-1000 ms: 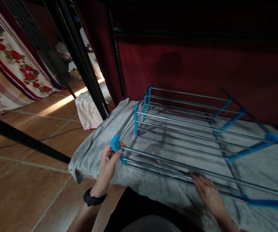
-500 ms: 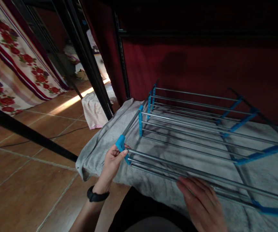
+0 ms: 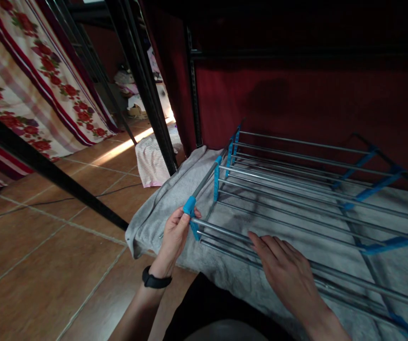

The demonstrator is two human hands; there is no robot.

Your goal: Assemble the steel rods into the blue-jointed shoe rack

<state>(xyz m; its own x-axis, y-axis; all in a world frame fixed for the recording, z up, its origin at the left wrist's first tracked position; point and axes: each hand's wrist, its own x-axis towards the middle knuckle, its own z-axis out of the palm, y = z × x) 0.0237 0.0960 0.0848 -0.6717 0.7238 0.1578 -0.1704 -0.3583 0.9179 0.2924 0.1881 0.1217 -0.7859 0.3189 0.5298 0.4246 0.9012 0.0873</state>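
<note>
A metal-tube rack (image 3: 292, 204) with blue plastic joints lies on a grey blanket (image 3: 175, 189). My left hand (image 3: 176, 233) is closed around the blue corner joint (image 3: 190, 206) at the rack's near left end, thumb on top. A dark band circles that wrist. Further right, my right hand (image 3: 285, 265) lies over the front tube (image 3: 221, 230), fingers bent across it and pointing left. Its thumb and palm are hidden beneath. Blue slotted side pieces (image 3: 216, 182) join the rods at the left end.
Dark red cloth (image 3: 296, 104) hangs behind the rack. Black metal posts (image 3: 150, 90) and a slanting black bar (image 3: 55, 170) stand at left. Beyond are a floral curtain (image 3: 58, 80), a striped cloth (image 3: 153, 161), brown floor tiles (image 3: 65, 255) and a dark cord (image 3: 93, 196).
My right hand has moved up and left onto the front tube. My left hand stays on the corner joint. The view has turned slightly left, so the rack appears further right.
</note>
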